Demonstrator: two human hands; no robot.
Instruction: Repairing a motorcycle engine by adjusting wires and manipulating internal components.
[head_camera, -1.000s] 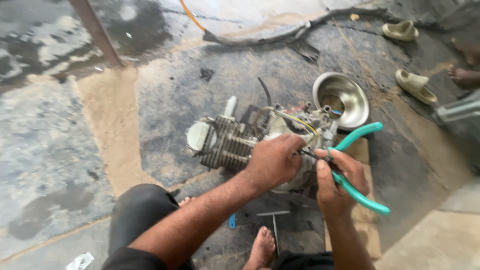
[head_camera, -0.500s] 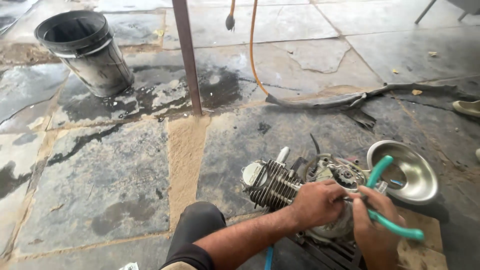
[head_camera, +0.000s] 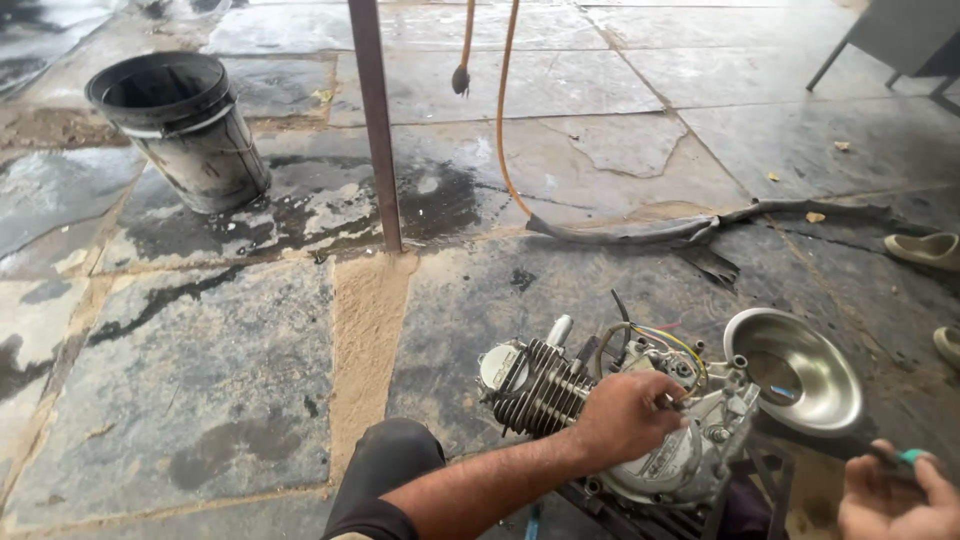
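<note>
resting closed on the small engine (head_camera: 600, 420), the left hand (head_camera: 625, 415) grips its casing; the right hand (head_camera: 890, 495) clasps green-handled pliers (head_camera: 905, 458) beside a steel bowl (head_camera: 800, 375). a black bucket (head_camera: 185, 125) stands well apart.

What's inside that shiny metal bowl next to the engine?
The steel bowl looks nearly empty: its bare curved bottom shows, with one small bluish bit near the middle, too small to identify. The near rim hides a little of the inside.

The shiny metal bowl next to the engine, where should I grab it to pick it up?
Grab the metal bowl by its thin rim on the far right edge, coming from above. It sits upright and open on the stone floor, and the engine crowds its left side. Pinch the rim with thumb inside and fingers outside, since the walls look smooth and sloped.
</note>
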